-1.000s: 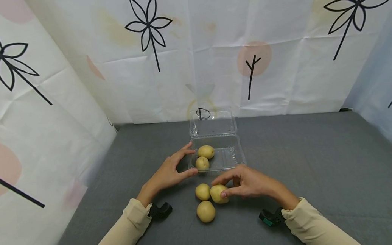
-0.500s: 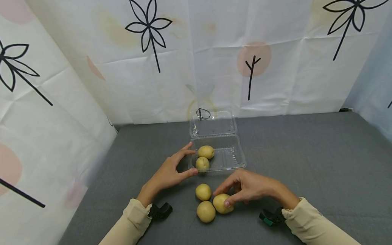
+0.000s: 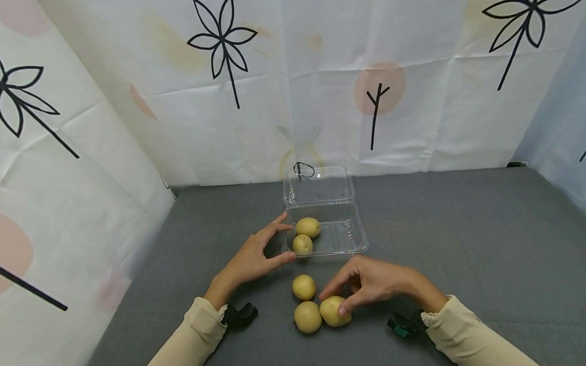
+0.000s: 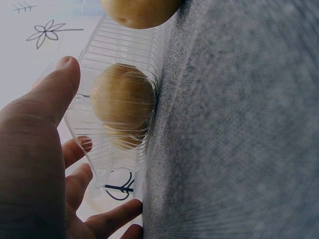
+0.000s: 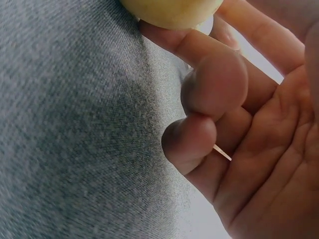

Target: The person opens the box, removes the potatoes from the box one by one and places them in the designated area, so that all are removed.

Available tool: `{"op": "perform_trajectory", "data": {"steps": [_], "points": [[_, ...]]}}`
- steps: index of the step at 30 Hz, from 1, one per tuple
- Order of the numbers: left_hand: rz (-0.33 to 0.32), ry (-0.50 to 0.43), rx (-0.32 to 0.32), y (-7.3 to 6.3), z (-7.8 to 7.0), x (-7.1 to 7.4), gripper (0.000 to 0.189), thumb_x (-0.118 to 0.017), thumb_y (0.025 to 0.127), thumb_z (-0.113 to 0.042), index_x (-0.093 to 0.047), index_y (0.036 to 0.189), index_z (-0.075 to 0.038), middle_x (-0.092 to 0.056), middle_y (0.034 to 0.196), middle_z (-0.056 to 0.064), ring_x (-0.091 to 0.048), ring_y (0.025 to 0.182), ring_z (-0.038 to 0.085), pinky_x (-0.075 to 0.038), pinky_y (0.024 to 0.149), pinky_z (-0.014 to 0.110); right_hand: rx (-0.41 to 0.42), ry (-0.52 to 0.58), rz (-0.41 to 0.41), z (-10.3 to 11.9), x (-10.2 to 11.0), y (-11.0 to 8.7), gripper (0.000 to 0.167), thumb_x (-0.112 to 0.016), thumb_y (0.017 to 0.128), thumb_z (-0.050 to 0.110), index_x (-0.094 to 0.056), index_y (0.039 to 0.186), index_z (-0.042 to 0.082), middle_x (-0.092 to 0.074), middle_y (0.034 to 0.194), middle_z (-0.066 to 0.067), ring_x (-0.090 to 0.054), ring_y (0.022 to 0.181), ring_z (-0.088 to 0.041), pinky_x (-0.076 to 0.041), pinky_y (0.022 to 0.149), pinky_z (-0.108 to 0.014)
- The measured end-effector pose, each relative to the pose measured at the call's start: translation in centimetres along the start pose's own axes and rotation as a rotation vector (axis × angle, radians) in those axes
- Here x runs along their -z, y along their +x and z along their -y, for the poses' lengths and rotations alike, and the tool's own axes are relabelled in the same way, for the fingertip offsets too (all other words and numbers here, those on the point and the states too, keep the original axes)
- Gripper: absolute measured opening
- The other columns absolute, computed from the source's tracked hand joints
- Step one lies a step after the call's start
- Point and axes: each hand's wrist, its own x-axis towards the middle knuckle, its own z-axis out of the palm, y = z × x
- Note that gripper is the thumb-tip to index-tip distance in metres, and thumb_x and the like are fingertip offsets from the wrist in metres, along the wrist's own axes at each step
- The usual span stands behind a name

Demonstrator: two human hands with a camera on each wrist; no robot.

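In the head view my right hand (image 3: 376, 279) holds a yellow potato (image 3: 334, 311) between thumb and fingers, low at the cloth. That potato lies beside a front potato (image 3: 308, 317), seemingly touching it. A third potato (image 3: 304, 287) sits just behind them. Two more, a rear potato (image 3: 308, 227) and a nearer potato (image 3: 302, 244), lie at the left inside a clear plastic clamshell box (image 3: 345, 239). With fingers spread and fairly straight, my left hand (image 3: 252, 256) rests against the box's left side. The left wrist view shows the thumb (image 4: 65, 74) near its rim.
The box's lid (image 3: 319, 189) stands raised at the back, toward the white patterned backdrop (image 3: 319, 113). Grey cloth (image 3: 455, 239) covers the table. Dark wrist cameras, such as the left one (image 3: 241, 315), hang close above it.
My right hand has brought its potato toward me, from beside the rear loose potato to beside the front one. The left hand and the box have stayed in place.
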Motion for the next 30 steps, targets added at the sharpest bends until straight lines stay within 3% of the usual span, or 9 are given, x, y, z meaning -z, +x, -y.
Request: {"op": "perform_trajectory", "data": {"steps": [10, 18, 30], "points": [[0.001, -0.002, 0.001, 0.02, -0.03, -0.03, 0.065, -0.07, 0.095, -0.049, -0.048, 0.151, -0.026, -0.021, 0.171, -0.007, -0.025, 0.157, 0.023, -0.03, 0.12, 0.063, -0.005, 0.033, 0.019, 0.14, -0.03, -0.05, 0.039, -0.08, 0.089, 0.02, -0.073, 0.124, 0.003, -0.078, 0.114, -0.009, -0.035, 0.046, 0.002, -0.037, 0.044, -0.017], [-0.002, -0.005, 0.011, 0.04, -0.01, -0.05, 0.065, -0.07, 0.094, -0.05, -0.048, 0.151, -0.025, -0.022, 0.171, -0.009, -0.025, 0.157, 0.021, -0.03, 0.121, 0.062, -0.033, 0.023, -0.008, 0.07, -0.02, -0.15, 0.039, -0.083, 0.086, 0.02, -0.075, 0.122, 0.006, -0.077, 0.096, -0.011, -0.042, 0.05, 0.003, -0.04, 0.047, -0.016], [0.001, 0.006, 0.022, 0.03, 0.11, -0.11, 0.064, -0.069, 0.095, -0.051, -0.048, 0.151, -0.028, -0.02, 0.171, -0.01, -0.024, 0.157, 0.021, -0.029, 0.12, 0.063, -0.05, 0.039, 0.026, 0.0, 0.14, -0.18, 0.047, -0.084, 0.085, 0.018, -0.07, 0.128, 0.003, -0.075, 0.102, -0.011, -0.047, 0.054, -0.001, -0.045, 0.051, -0.019]]}}
